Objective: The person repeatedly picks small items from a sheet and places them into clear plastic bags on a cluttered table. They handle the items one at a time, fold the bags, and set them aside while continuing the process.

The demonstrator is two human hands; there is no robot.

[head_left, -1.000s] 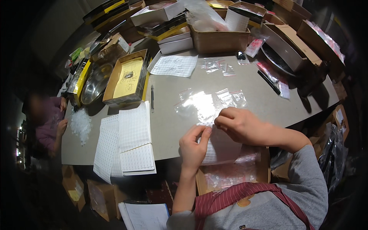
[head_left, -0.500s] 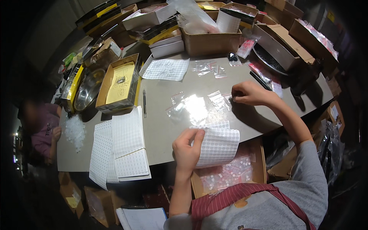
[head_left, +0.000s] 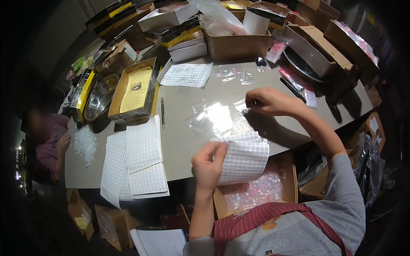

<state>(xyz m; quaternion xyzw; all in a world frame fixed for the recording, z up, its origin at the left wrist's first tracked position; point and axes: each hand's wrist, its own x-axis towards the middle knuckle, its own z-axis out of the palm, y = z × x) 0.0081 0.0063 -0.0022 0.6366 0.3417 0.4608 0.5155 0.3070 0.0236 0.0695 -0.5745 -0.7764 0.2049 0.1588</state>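
Note:
My left hand [head_left: 208, 164] pinches a curled sheet of round stickers [head_left: 245, 160] between thumb and fingers at the table's front edge. Beyond it, my right hand [head_left: 269, 101] is closed, fingertips down at the small clear zip bags [head_left: 240, 105]; whatever those fingers grip is hidden. Other flat zip bags [head_left: 197, 119] lie to the left, beside a bright glare spot on the tabletop. Under the sheet, an open cardboard box [head_left: 291, 179] holds bags of small white ring-shaped pieces [head_left: 256, 192].
Stacked sticker sheets [head_left: 145, 149], a pen [head_left: 162, 112] and a yellow-lined box [head_left: 156, 83] stand left. Clear pieces [head_left: 85, 145] are heaped near another person [head_left: 53, 138]. Cartons [head_left: 237, 46] line the back; a tray of black bits [head_left: 299, 64] sits right.
My right hand has shifted left, onto the edge of the small zip bags. The left hand keeps its pinch on the sticker sheet, whose far edge has lifted slightly.

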